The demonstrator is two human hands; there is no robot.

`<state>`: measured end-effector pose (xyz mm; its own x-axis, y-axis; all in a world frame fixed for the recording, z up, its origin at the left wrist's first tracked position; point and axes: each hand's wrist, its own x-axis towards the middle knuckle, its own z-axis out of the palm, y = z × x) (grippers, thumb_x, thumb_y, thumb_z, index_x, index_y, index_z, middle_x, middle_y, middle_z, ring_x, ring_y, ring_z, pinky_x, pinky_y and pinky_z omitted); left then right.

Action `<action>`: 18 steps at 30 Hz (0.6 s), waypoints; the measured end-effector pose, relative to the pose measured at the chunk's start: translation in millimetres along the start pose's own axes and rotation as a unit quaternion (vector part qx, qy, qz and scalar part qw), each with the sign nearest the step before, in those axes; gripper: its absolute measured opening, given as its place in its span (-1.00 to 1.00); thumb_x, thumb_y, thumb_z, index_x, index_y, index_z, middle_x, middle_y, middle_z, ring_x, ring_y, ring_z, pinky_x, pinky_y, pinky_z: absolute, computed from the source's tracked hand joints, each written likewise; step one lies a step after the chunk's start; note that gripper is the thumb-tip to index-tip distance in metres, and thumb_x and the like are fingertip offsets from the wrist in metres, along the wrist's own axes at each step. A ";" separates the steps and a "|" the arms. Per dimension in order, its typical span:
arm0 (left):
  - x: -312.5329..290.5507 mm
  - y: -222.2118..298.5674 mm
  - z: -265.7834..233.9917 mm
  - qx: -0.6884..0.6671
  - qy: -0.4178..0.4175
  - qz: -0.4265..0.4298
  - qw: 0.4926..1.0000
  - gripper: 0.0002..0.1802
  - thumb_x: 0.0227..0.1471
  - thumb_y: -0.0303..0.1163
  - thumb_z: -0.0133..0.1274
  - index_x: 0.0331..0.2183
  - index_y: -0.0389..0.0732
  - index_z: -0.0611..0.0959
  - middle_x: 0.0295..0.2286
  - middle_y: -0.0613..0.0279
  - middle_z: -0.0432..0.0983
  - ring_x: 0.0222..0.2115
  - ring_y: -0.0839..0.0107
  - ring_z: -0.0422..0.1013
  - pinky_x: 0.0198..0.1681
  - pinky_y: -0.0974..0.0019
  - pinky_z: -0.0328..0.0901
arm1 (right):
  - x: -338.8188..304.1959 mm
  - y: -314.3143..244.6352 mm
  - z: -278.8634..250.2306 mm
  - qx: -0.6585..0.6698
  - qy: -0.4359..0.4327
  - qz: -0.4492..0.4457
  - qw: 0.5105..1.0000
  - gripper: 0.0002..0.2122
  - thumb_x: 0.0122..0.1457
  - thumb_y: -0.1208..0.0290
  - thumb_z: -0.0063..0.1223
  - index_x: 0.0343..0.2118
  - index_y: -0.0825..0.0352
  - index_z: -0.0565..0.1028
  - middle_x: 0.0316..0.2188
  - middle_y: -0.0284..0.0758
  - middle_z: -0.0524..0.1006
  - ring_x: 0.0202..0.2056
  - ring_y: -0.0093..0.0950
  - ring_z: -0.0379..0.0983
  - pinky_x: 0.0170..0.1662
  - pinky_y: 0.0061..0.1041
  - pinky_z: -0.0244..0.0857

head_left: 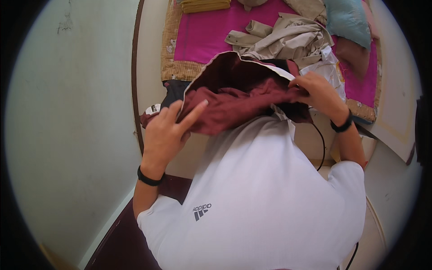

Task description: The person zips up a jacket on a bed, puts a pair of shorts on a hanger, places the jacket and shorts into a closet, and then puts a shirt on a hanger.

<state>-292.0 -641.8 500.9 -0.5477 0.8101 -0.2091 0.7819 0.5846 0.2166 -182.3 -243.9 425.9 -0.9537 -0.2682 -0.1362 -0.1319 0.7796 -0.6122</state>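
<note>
A maroon cloth garment (238,105) hangs in front of my white shirt, its wide opening facing up and edged with a pale band. My left hand (164,130) grips the left side of that edge, the index finger stretched out over the cloth and the thumb mostly hidden. At the right end of the opening, my right hand (318,92) pinches the pale band between thumb and fingers. The cloth sags in folds between the two hands. A small white patch (153,109) shows at its left corner.
Beyond the garment lies a bed with a magenta sheet (200,38) and a straw-coloured woven edge. On it are a crumpled beige garment (292,38), folded yellow cloth (204,5) and a blue pillow (346,20). A pale wall (72,112) rises on the left.
</note>
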 end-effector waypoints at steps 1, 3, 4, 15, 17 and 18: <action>-7.5 0.2 5.8 -0.002 -0.032 0.005 0.999 -0.22 -0.17 -0.50 0.24 0.16 0.14 0.54 -0.11 0.13 0.46 -0.20 0.13 0.47 -0.22 0.17 0.41 | -10.0 -2.9 -1.2 -0.024 -0.001 -0.019 1.000 -0.89 0.07 0.48 0.15 -0.33 0.34 0.54 -0.41 -0.20 0.54 -0.29 -0.11 0.46 -0.13 -0.23 0.31; -21.8 0.9 11.6 -0.067 -0.101 -0.012 0.993 -0.25 -0.15 -0.52 0.21 0.16 0.11 0.54 -0.14 0.14 0.46 -0.21 0.15 0.45 -0.24 0.17 0.40 | -30.7 1.8 12.5 -0.048 -0.065 0.017 0.997 -0.86 0.04 0.49 0.16 -0.30 0.34 0.55 -0.42 -0.23 0.54 -0.29 -0.15 0.46 -0.11 -0.24 0.31; -28.9 -1.0 17.1 -0.092 -0.107 -0.008 0.990 -0.33 -0.17 -0.48 0.23 0.09 0.03 0.58 -0.20 0.15 0.48 -0.25 0.14 0.46 -0.25 0.16 0.39 | -41.6 1.6 19.7 -0.081 -0.123 0.049 0.988 -0.82 0.01 0.50 0.17 -0.27 0.33 0.57 -0.43 -0.25 0.55 -0.28 -0.18 0.47 -0.09 -0.26 0.31; -25.9 24.3 107.0 -0.229 -0.095 -0.208 0.946 -0.57 -0.08 -0.26 0.24 -0.15 -0.24 0.61 -0.26 0.01 0.58 -0.21 0.02 0.50 -0.11 0.12 0.37 | -84.6 -15.3 104.8 0.210 0.115 0.196 0.951 -0.79 0.10 0.57 0.01 -0.17 0.38 0.43 -0.21 -0.08 0.49 -0.10 -0.04 0.39 -0.04 -0.16 0.26; -29.6 18.6 127.2 -0.255 -0.101 -0.189 0.943 -0.57 -0.13 -0.38 0.18 -0.13 -0.19 0.57 -0.22 0.06 0.55 -0.16 -0.01 0.44 -0.07 0.05 0.35 | -80.0 -14.7 93.7 0.199 0.024 0.274 0.941 -0.83 0.16 0.59 -0.02 -0.17 0.38 0.38 -0.32 -0.06 0.47 -0.23 -0.03 0.40 -0.13 -0.25 0.28; -33.8 10.4 140.5 -0.264 -0.086 -0.183 0.943 -0.55 -0.15 -0.47 0.14 -0.10 -0.20 0.56 -0.19 0.04 0.53 -0.13 -0.02 0.43 -0.05 0.05 0.34 | -76.7 -15.2 90.4 0.192 0.008 0.265 0.945 -0.83 0.14 0.59 0.01 -0.20 0.38 0.37 -0.35 -0.05 0.47 -0.24 -0.02 0.41 -0.17 -0.23 0.28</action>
<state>-223.5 -669.4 376.2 -0.6599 0.5571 -0.5042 0.2683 0.8015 0.5344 -82.7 -286.4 375.3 -0.8622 0.1139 -0.4936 0.4710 0.5387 -0.6986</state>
